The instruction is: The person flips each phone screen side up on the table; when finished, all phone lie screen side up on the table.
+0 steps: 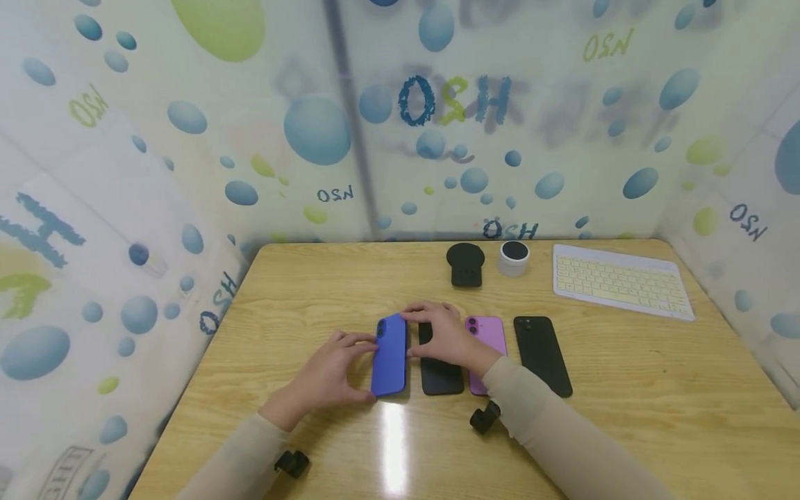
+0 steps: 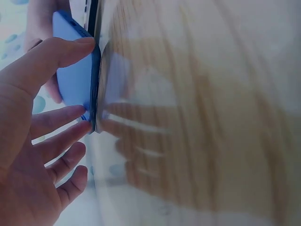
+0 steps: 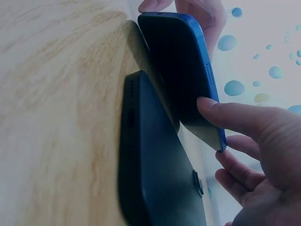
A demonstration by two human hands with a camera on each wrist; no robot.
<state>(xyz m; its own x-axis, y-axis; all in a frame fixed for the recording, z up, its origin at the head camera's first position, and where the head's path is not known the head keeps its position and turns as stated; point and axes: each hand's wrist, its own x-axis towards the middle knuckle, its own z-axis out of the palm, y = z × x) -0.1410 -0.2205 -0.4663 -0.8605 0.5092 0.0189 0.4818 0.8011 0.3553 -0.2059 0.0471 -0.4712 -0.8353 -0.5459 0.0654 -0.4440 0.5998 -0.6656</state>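
Observation:
A blue smartphone point(image 1: 390, 361) is tilted over the wooden table, its right long edge raised and its camera back facing up. My left hand point(image 1: 328, 373) holds its left edge, with the thumb at the near corner and the fingertips farther along. On the other side my right hand point(image 1: 445, 338) grips the raised edge, its thumb point(image 3: 225, 115) on the side and its fingers round the far corner. The dark screen point(image 3: 176, 61) shows from beneath in the right wrist view. A black smartphone point(image 1: 442, 377) lies flat under my right hand, partly hidden by it.
Right of the hands lie a pink smartphone point(image 1: 494, 333), partly covered by my right wrist, and another black smartphone point(image 1: 541, 351). Farther back are a black flat stand point(image 1: 465, 264), a small white cylinder point(image 1: 514, 260) with a dark top, and a white keyboard point(image 1: 621, 281). A patterned curtain point(image 1: 400, 173) borders the table.

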